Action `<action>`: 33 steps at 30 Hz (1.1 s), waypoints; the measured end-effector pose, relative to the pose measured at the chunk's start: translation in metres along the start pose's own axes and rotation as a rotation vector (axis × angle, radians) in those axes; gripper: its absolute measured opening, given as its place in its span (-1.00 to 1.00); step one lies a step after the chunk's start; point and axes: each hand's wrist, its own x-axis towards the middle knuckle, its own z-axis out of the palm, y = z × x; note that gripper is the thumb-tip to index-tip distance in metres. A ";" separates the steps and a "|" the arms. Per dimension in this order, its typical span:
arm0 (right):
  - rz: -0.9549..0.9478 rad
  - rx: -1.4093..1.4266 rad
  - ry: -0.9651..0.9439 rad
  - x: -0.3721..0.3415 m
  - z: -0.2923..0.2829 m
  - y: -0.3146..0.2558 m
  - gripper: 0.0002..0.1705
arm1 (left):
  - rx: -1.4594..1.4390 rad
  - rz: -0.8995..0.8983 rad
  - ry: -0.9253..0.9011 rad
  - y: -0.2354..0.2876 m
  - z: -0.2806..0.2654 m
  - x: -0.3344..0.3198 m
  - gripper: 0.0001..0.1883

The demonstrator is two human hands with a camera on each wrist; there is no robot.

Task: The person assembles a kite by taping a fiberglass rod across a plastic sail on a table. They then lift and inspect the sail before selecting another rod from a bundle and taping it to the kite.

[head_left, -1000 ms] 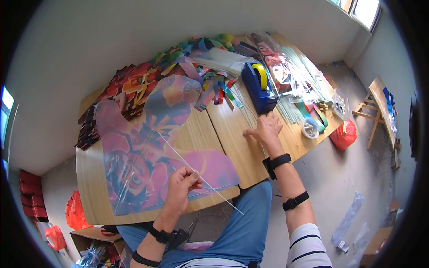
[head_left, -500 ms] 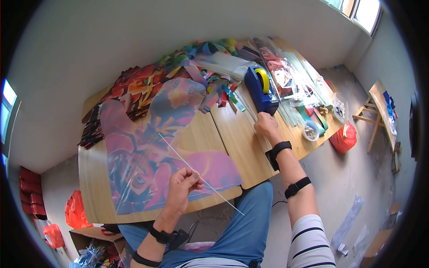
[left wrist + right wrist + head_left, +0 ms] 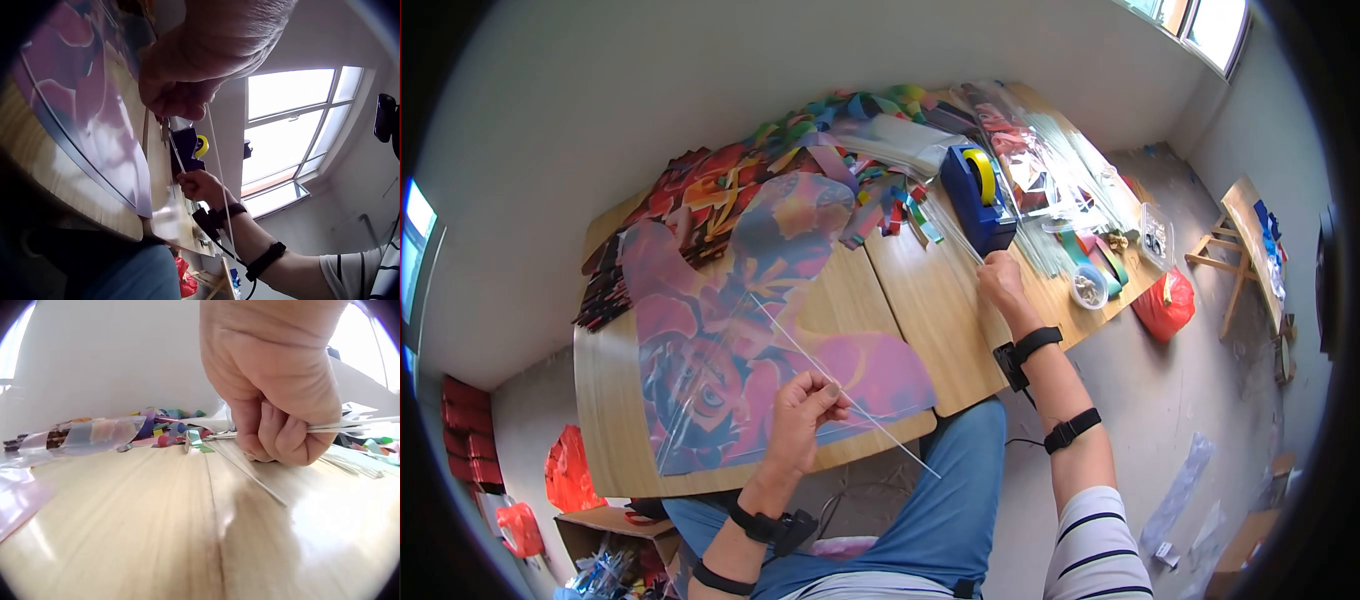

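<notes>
My left hand pinches a thin white stick that slants across the printed pink and blue sheet and down over my leg. My right hand is near the front end of the blue tape dispenser. In the right wrist view, the fingers of the right hand are curled round thin white sticks just above the table. One more stick lies on the wood beside them. The left wrist view shows the left hand with fingertips together on its stick.
Stacked dark red printed pieces and colourful ribbons lie along the table's back. Clear packets, a round tub and a clear box are on the right. A red bag stands beyond the table edge.
My right hand's spread fingers have curled inward by the dispenser, and it has lifted slightly toward the right. My left hand keeps its pinch on the stick, nearly still.
</notes>
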 end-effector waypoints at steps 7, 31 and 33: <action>0.062 -0.275 0.006 -0.018 0.003 -0.017 -0.63 | -0.002 -0.013 -0.020 0.000 0.009 0.000 -0.90; -0.163 0.128 0.079 -0.102 -0.069 0.088 -0.77 | 0.003 0.017 0.002 -0.001 0.002 -0.008 -0.92; -0.047 0.235 -0.015 -0.149 -0.101 0.100 -0.79 | 0.003 0.012 -0.006 -0.002 0.003 -0.008 -0.92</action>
